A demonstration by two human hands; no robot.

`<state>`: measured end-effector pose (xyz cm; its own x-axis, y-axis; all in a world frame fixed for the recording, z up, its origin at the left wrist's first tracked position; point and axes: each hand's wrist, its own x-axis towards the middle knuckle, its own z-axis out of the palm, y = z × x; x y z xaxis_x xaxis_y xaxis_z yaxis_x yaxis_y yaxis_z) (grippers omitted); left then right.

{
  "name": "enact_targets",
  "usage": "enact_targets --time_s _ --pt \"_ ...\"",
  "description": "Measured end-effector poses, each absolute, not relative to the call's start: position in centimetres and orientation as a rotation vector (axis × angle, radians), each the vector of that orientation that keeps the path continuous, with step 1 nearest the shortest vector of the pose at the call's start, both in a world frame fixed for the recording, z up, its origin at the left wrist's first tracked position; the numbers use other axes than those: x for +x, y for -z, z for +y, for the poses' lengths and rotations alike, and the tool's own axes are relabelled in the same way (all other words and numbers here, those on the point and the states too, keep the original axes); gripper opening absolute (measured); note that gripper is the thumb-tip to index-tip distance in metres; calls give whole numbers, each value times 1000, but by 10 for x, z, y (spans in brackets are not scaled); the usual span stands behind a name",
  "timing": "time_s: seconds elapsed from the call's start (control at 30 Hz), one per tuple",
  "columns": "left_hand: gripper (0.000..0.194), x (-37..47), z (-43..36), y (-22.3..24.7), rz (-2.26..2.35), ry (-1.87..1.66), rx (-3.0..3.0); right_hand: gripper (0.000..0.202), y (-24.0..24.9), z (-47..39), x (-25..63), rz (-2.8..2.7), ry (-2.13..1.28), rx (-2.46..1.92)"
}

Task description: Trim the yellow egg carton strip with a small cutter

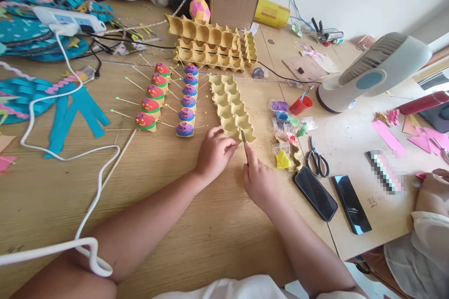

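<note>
A pale yellow cardboard egg carton (231,103) with two rows of cups lies lengthwise in front of me. My left hand (216,153) grips its near left corner, fingers curled together. In my right hand (259,175) is a thin knife (244,142), its blade against the carton's near end between the two rows. Left of the carton stand two painted carton strips: a blue and purple one (188,101) and a red and green one (150,105). Thin sticks with small coloured tips poke out of both.
More egg cartons (210,51) are stacked at the back. To the right are bagged coloured clay (282,159), a red cup (300,104), scissors (317,159), two phones (315,194) and a white fan (368,70). A white cable (101,182) crosses the left side. Another person's arm (433,191) rests at right.
</note>
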<state>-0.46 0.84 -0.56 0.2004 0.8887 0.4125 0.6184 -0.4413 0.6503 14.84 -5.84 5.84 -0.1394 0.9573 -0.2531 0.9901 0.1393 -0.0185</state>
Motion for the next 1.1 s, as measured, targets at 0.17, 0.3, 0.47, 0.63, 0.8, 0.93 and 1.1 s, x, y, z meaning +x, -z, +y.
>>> enact_targets --time_s 0.17,0.3,0.47,0.63,0.8,0.93,1.1 --pt "14 -5 8 7 1412 -1106 2142 63 -53 -51 147 2246 331 2002" --pt "15 -5 8 6 1410 -1111 2128 62 -58 -57 149 2264 337 1966" --pt "15 -5 9 6 1381 -1142 2119 60 -76 -49 154 2264 270 1822" --pt "16 -5 9 6 1383 -1141 2106 59 -85 -41 155 2243 306 1791" --pt "13 -5 10 6 1374 -1152 2121 58 -72 -48 151 2263 252 1835" --pt "13 -5 9 5 1390 -1127 2119 61 -69 -55 151 2257 174 1779" --pt "14 -6 9 6 1382 -1120 2141 63 -69 -53 151 2255 209 1758"
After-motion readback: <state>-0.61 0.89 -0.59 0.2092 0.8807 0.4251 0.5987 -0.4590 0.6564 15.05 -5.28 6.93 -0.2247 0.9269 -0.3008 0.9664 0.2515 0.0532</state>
